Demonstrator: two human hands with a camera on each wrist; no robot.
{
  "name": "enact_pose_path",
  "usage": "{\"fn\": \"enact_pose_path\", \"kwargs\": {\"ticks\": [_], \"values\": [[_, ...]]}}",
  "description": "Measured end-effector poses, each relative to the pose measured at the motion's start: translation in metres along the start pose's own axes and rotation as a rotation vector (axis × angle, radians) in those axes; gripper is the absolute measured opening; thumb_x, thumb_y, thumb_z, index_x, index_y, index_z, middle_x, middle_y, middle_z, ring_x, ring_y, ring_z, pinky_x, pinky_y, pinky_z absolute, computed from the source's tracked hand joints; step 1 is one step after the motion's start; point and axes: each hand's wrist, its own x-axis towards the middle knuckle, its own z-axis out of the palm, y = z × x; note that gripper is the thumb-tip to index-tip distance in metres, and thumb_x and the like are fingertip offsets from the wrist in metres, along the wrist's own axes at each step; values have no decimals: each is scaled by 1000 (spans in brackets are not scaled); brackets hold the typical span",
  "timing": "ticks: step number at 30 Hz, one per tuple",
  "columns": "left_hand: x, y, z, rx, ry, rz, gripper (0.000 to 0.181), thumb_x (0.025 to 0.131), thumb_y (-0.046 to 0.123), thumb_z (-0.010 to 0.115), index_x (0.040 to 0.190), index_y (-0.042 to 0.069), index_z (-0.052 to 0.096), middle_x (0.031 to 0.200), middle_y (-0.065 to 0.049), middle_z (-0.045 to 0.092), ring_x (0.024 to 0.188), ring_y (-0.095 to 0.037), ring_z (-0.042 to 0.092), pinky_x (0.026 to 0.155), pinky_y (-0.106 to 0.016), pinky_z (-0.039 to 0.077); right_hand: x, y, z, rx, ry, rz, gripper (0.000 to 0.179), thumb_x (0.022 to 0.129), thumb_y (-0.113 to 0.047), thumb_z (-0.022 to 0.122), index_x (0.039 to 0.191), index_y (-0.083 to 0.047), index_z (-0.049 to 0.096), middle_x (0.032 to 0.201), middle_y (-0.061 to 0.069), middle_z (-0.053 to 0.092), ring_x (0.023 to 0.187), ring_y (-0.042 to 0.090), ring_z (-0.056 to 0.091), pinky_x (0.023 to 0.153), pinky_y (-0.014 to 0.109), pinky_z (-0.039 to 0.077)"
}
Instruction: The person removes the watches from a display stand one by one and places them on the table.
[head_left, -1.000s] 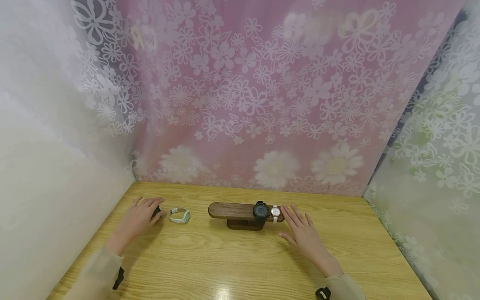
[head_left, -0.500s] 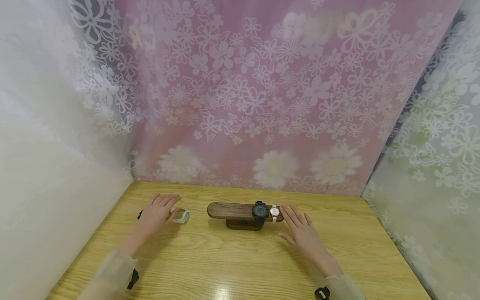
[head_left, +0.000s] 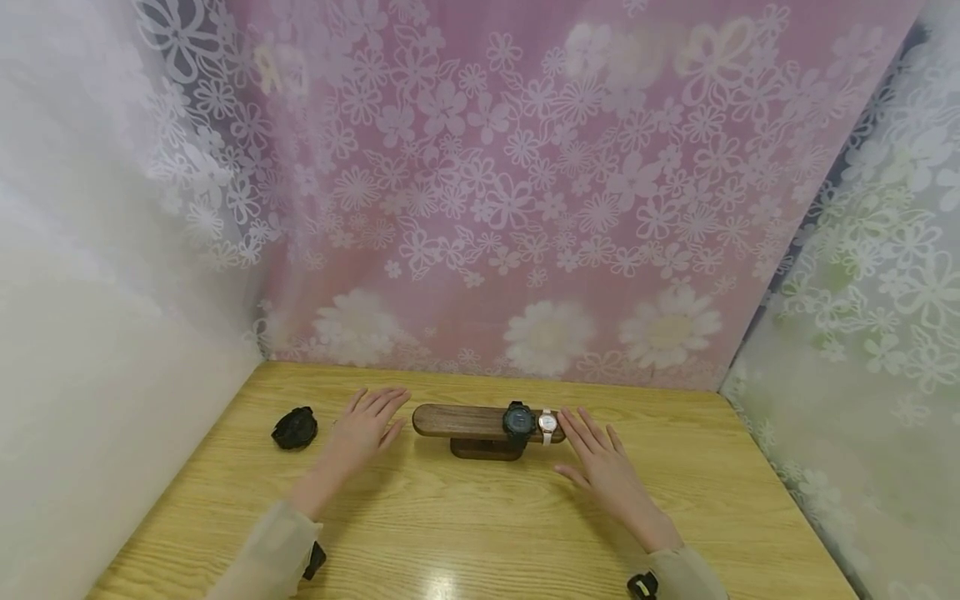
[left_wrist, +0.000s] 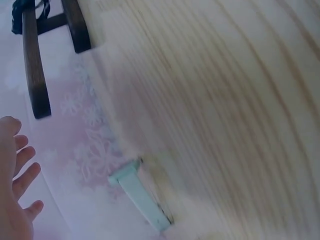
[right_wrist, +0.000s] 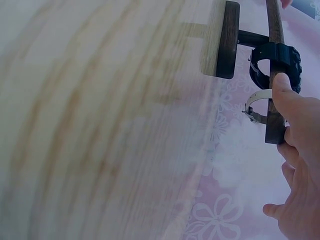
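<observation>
A dark wooden watch stand [head_left: 457, 421] carries a black watch [head_left: 518, 422] and, at its right end, a white-strapped watch [head_left: 547, 423]. My right hand [head_left: 603, 468] has its fingers stretched out, with the fingertips at that right end beside the white watch. Bare and with fingers extended, my left hand [head_left: 360, 432] is above the table just short of the stand's left end. A pale green watch [left_wrist: 142, 200] appears below the stand in the left wrist view; in the head view the left hand covers it. Left of that hand, another black watch [head_left: 295, 428] lies on the table.
The light wooden table [head_left: 480, 517] runs back to a pink floral curtain [head_left: 450, 250]. A white wall [head_left: 120, 292] borders it on the left and a pale floral sheet [head_left: 870, 350] on the right.
My left hand has let go of the black watch on the left and moved right, across the green watch, toward the stand. My right hand stays at the stand's right end.
</observation>
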Motion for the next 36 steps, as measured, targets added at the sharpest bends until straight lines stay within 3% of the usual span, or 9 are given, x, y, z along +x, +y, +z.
{"fn": "enact_pose_path", "kwargs": {"ticks": [3, 7, 11, 15, 19, 23, 26, 32, 36], "values": [[5, 12, 4, -27, 4, 11, 51, 90, 24, 77, 136, 6, 64, 135, -12, 65, 124, -32, 61, 108, -59, 44, 0, 0, -1, -11, -16, 0, 83, 91, -40, 73, 158, -5, 36, 166, 6, 27, 152, 32, 25, 115, 68, 28], [9, 27, 9, -53, -40, -2, 50, 96, 28, 71, 140, 6, 61, 141, -11, 61, 129, -31, 58, 112, -58, 41, 0, 0, 0, -18, -23, -3, 84, 91, -40, 73, 158, -5, 36, 166, 6, 28, 151, 34, 27, 115, 68, 29], [11, 40, 12, -74, -90, -22, 52, 97, 29, 69, 143, 7, 58, 147, -10, 56, 134, -31, 54, 116, -58, 37, 0, 1, 1, -18, -14, -4, 84, 90, -39, 74, 158, -6, 36, 166, 7, 29, 154, 28, 20, 115, 68, 29], [10, 52, 15, -96, -95, -9, 58, 96, 29, 71, 146, 7, 55, 149, -10, 54, 136, -31, 52, 115, -59, 36, -1, 1, 2, -13, -14, 3, 85, 90, -38, 75, 158, -6, 36, 166, 7, 29, 156, 22, 13, 116, 68, 28], [9, 62, 19, -124, -103, 13, 61, 97, 31, 70, 149, 6, 51, 151, -11, 52, 138, -32, 49, 117, -58, 34, -1, 1, 2, -16, -9, 2, 85, 89, -37, 76, 158, -6, 36, 166, 7, 28, 154, 29, 20, 115, 68, 28], [7, 66, 22, -124, -152, 13, 62, 100, 35, 65, 152, 7, 47, 156, -10, 45, 143, -31, 44, 119, -55, 33, 0, 1, 3, -20, 5, -9, 85, 89, -36, 76, 157, -5, 37, 166, 6, 28, 149, 36, 31, 114, 69, 30], [7, 67, 22, -110, -182, 13, 62, 102, 36, 62, 154, 7, 45, 159, -10, 41, 145, -31, 41, 120, -53, 33, 2, 1, 3, 0, 1, -6, 83, 90, -36, 75, 158, -6, 37, 166, 6, 29, 151, 34, 27, 114, 70, 28], [7, 69, 23, -113, -197, 22, 62, 102, 35, 62, 154, 6, 44, 160, -13, 39, 147, -31, 39, 121, -50, 32, 7, 3, -2, 89, 8, 21, 76, 92, -29, 75, 156, -7, 40, 160, 11, 39, 150, 36, 29, 116, 69, 25], [7, 69, 23, -111, -197, 20, 62, 102, 34, 63, 154, 6, 44, 160, -12, 38, 147, -31, 39, 121, -49, 32, 13, 6, -7, 125, 29, 28, 73, 92, -24, 75, 155, -9, 42, 154, 16, 46, 144, 41, 39, 112, 68, 33]]}}
